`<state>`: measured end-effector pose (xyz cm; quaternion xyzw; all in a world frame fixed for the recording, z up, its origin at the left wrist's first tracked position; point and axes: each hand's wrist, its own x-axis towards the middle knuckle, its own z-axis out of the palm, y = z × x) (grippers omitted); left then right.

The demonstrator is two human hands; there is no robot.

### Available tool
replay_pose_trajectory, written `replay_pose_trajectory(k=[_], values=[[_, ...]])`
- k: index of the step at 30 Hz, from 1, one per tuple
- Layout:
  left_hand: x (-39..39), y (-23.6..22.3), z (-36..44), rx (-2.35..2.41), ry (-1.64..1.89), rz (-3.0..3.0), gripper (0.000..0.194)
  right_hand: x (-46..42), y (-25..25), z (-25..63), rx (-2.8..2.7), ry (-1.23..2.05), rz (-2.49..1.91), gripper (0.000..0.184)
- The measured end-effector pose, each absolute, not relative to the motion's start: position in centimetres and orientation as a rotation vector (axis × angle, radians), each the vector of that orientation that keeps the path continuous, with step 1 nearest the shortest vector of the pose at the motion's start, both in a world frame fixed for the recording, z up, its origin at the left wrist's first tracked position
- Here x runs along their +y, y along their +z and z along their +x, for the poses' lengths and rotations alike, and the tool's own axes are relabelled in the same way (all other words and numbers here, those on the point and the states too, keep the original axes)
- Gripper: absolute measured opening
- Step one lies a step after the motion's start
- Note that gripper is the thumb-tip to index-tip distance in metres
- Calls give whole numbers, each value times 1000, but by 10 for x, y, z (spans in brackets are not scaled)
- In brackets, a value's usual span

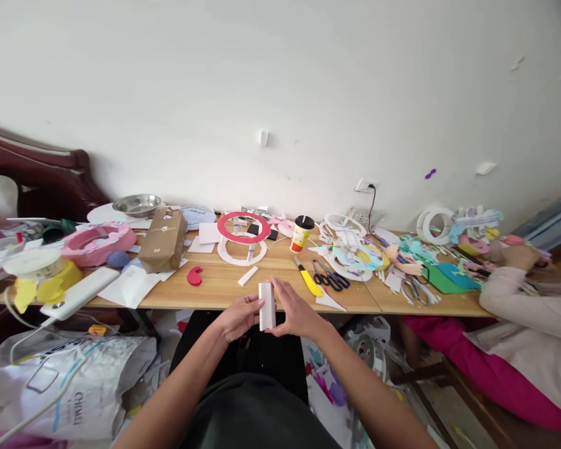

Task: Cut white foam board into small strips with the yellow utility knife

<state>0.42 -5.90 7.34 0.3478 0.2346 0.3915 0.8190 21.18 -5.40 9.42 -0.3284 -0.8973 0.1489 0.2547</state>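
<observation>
A white strip (267,307), apparently folded foam or card, is held upright in front of the table's near edge. My left hand (241,317) pinches its left side between thumb and fingers. On the other side my right hand (295,307) grips it, fingers at the top edge and thumb near the bottom. Just beyond lies a narrow white piece (247,275) on the wooden table. Behind that stands a ring frame with a red top ring (223,232) and a white lower ring (229,257). A small red curved piece (195,276) lies to the left.
Right of my hands lie a yellow utility knife (310,279) and black-handled scissors (330,277). A lidded cup (302,234) stands behind them. At left are a brown box (163,243) and a pink ring (99,243). Another person's sleeve (518,296) rests at the right.
</observation>
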Motion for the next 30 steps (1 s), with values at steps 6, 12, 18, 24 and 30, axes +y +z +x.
replay_pose_trajectory(k=[6,12,18,24,30], values=[[-62,85,5,553,839,737,36,-56,101,215,-2460,382,-789,123],[-65,81,11,597,863,759,34,-55,98,214,-2489,309,-844,123],[-69,74,24,674,906,759,37,-58,89,213,-2542,222,-944,121],[-71,61,33,690,939,826,43,-63,81,212,-2584,191,-1052,122],[-73,36,48,959,1115,961,50,-70,73,200,-2573,168,-1190,133]])
